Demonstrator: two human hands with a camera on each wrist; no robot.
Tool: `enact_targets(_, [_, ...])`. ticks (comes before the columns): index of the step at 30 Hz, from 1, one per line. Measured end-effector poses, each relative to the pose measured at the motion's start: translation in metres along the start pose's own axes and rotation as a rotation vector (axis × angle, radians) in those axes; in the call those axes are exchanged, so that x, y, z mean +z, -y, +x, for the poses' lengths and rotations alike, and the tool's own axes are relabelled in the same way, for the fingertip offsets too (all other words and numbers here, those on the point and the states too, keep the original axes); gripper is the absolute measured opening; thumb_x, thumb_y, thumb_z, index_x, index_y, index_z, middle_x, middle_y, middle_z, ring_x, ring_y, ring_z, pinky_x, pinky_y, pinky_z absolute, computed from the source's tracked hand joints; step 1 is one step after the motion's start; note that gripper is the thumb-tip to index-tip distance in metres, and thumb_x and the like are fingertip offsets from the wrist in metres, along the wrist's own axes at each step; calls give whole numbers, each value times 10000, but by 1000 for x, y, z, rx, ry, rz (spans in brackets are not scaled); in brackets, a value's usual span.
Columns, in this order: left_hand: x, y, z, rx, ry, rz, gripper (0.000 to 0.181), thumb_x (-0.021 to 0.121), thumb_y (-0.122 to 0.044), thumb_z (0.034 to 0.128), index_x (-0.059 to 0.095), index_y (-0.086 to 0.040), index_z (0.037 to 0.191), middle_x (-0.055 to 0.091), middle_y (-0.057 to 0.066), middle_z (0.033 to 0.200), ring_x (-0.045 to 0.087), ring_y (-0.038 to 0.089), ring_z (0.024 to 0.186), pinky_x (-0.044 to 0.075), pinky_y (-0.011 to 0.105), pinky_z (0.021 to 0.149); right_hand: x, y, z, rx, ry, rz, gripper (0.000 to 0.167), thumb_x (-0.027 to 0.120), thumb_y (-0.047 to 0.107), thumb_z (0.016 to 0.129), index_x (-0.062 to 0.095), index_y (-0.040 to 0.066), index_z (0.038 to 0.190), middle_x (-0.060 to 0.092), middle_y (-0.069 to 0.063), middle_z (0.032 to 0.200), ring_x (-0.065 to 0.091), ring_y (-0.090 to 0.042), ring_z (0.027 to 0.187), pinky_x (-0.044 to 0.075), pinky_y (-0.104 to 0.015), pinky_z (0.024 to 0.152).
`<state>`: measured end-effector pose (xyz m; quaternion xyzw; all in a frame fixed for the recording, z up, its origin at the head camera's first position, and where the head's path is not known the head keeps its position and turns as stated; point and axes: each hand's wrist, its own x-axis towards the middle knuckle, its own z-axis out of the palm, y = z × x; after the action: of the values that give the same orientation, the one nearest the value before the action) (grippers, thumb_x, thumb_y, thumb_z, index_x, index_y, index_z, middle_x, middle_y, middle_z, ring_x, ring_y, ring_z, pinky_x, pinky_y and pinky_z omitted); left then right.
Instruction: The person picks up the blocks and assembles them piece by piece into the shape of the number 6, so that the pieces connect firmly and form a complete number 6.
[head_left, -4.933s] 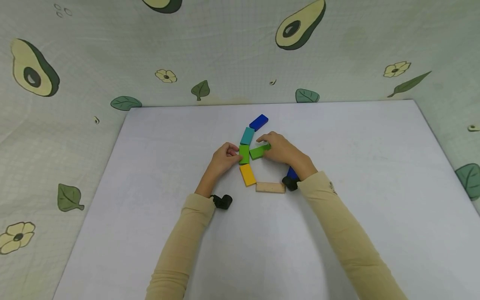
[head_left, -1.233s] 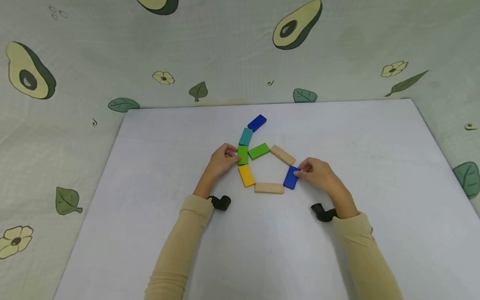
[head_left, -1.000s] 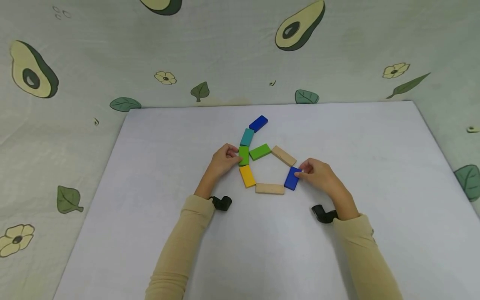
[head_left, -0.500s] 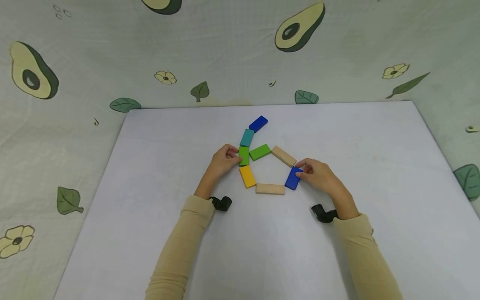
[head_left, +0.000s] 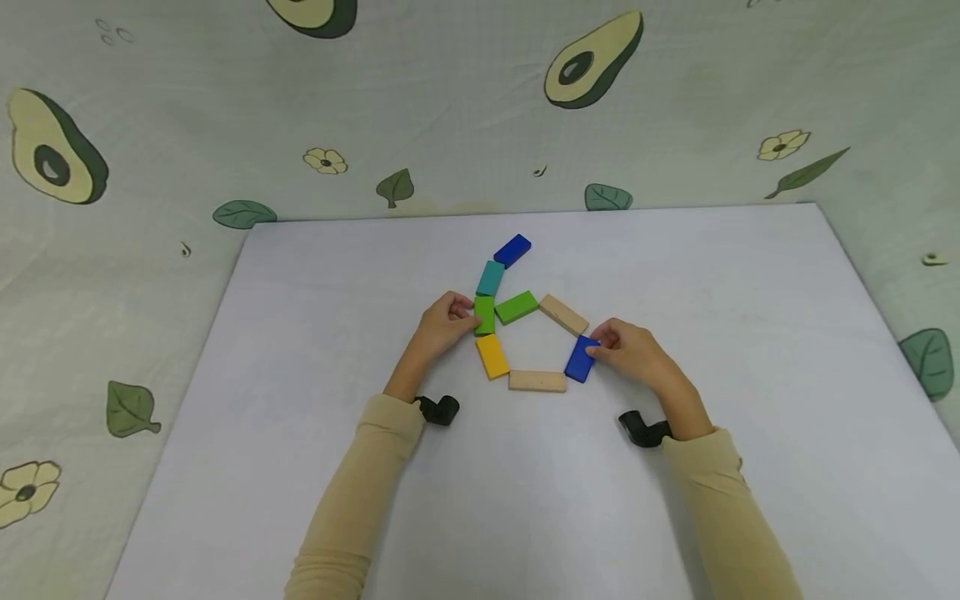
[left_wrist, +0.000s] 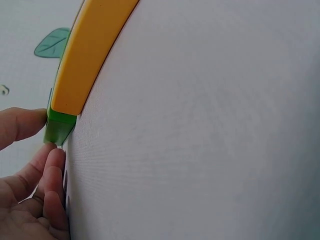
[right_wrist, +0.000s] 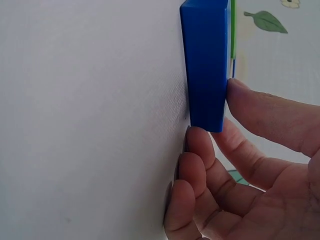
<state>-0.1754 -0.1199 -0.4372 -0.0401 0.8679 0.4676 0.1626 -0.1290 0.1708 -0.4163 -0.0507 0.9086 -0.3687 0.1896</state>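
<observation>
Flat on the table, several blocks form a ring with a tail. My left hand [head_left: 442, 327] pinches the left green block [head_left: 484, 321], thumb on top and fingers against its outer side. My right hand [head_left: 630, 354] likewise holds the near blue block [head_left: 578, 362] at the ring's right, its thumb over the top edge. Round the ring lie a yellow block [head_left: 492, 357], a plain wooden block [head_left: 537, 382], a second wooden block [head_left: 564, 314] and a slanted green block [head_left: 517, 307]. A teal block [head_left: 491, 278] and a far blue block [head_left: 512, 251] make the tail.
The white tabletop [head_left: 337, 283] spreads around the blocks. Behind it and at the sides hangs a cloth [head_left: 465, 100] printed with avocados and leaves. Black wrist cameras [head_left: 440, 410] sit at both cuffs.
My right hand has left the slanted green block and moved right and nearer, onto the near blue block. The wooden block beyond now shows. My left hand stays on the left green block.
</observation>
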Motion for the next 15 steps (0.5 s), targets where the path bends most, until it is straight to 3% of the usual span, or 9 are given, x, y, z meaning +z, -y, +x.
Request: enact_targets(15, [3, 1, -3, -21, -3, -9, 331, 638, -226, 861, 541, -62, 1131, 542, 76, 972, 483, 183, 845, 396, 245, 741, 0, 3, -5, -9, 5, -19, 275, 569, 154, 907, 546, -42, 1098, 582, -143, 907, 523, -227, 812, 403, -282, 676])
